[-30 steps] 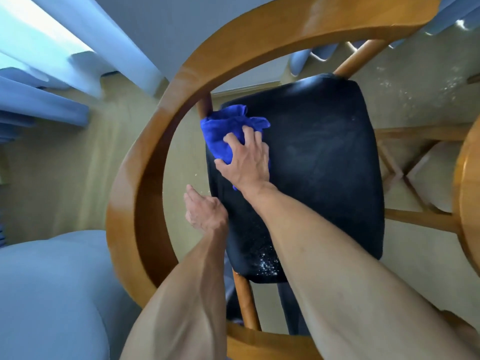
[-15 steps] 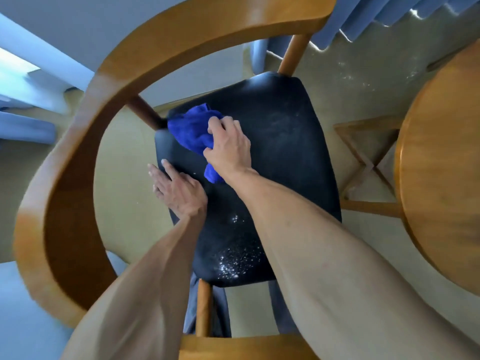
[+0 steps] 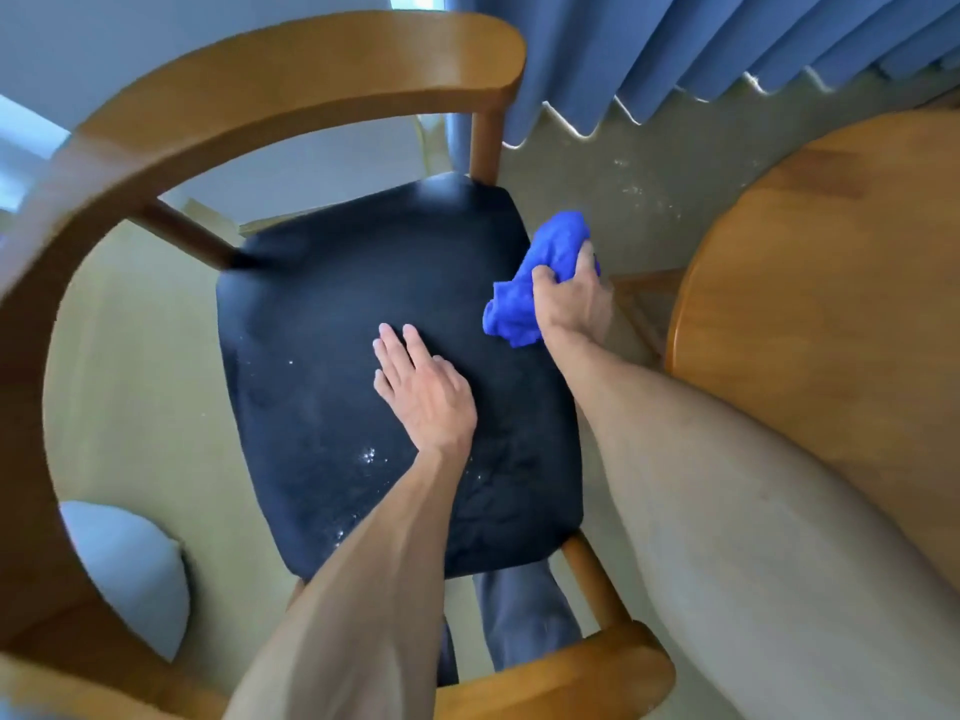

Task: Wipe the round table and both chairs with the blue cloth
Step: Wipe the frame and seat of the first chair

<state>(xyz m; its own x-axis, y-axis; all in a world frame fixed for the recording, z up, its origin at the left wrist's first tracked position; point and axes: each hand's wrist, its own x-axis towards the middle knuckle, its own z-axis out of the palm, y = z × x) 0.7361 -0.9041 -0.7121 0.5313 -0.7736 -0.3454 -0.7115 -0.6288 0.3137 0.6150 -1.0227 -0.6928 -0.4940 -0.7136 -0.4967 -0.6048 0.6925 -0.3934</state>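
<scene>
Cloth (image 3: 537, 280) bunching in gripping right hand (image 3: 571, 301) at seat (image 3: 322, 356) edge; left hand (image 3: 423, 389) pressing flat. Better sweeping crumbs (image 3: 369, 454) off.

Home: curtains (image 3: 675, 54), wooden chair (image 3: 249, 90)

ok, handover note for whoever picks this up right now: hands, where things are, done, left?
Left hand: open, fingers flat on the seat, holding nothing.
Right hand: grips the bunched cloth at the seat's right edge.
Chair: right below the camera; table just to its right.
Done: can't tell from this view what has already been wiped.
Left: white specks show on the near part of the seat, so wipe there. Wooden frame, table and second chair (not in view) may still need wiping.
</scene>
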